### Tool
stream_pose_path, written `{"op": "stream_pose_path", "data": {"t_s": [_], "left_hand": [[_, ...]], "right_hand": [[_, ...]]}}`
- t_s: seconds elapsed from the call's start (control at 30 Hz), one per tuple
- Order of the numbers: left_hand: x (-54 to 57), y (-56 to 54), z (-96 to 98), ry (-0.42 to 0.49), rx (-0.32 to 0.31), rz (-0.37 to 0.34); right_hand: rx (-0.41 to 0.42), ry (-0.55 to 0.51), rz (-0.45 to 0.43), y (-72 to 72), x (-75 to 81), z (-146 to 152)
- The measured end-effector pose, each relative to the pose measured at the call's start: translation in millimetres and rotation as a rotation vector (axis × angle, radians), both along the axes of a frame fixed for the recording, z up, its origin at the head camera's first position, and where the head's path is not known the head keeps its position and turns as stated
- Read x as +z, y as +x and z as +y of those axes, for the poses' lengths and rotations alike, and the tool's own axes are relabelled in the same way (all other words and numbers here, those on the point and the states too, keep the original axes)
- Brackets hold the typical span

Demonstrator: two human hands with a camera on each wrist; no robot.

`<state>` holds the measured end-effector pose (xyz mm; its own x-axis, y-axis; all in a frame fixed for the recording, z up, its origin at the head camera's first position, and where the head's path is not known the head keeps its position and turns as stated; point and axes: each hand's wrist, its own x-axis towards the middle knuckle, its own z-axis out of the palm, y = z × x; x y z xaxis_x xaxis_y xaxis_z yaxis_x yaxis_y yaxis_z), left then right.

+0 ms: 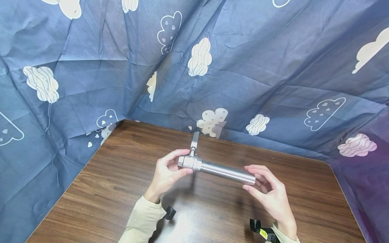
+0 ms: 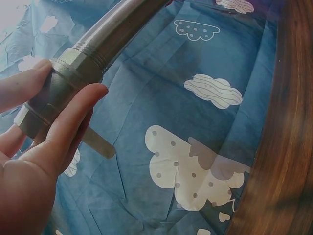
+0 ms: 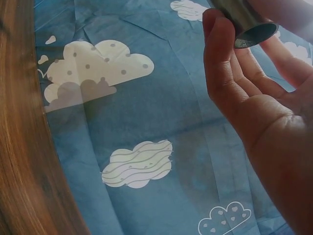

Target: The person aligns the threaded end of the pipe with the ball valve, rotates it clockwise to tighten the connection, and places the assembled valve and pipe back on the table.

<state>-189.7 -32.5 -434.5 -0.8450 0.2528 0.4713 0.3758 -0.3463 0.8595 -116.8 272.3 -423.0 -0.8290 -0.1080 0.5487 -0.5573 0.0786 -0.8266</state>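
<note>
My left hand (image 1: 165, 177) grips a silvery ball valve (image 1: 189, 162) between thumb and fingers, its flat lever handle (image 1: 195, 141) pointing away toward the back. A straight metal pipe (image 1: 228, 171) joins the valve's right end, and some thread shows at the joint in the left wrist view. At the pipe's far end, my right hand (image 1: 271, 190) pinches it with thumb and fingertips. The right wrist view shows the pipe's open, hollow end (image 3: 257, 35) between the fingers. Valve and pipe are held up over the table, sloping slightly down to the right in the head view.
A dark wood-grain table (image 1: 106, 189) lies beneath both hands. Blue cloth (image 1: 243, 67) printed with clouds hangs along its back and sides. Black wrist mounts (image 1: 256, 225) sit at the sleeves, and light glares off the table's front middle.
</note>
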Motion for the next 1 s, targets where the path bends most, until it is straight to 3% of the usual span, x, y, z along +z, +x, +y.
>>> {"op": "stream_pose_path", "data": {"t_s": [1.0], "left_hand": [[0.1, 0.2, -1.1, -0.003, 0.005, 0.005]], "right_hand": [[-0.002, 0.017, 0.048, -2.6, -3.2, -0.8]]}}
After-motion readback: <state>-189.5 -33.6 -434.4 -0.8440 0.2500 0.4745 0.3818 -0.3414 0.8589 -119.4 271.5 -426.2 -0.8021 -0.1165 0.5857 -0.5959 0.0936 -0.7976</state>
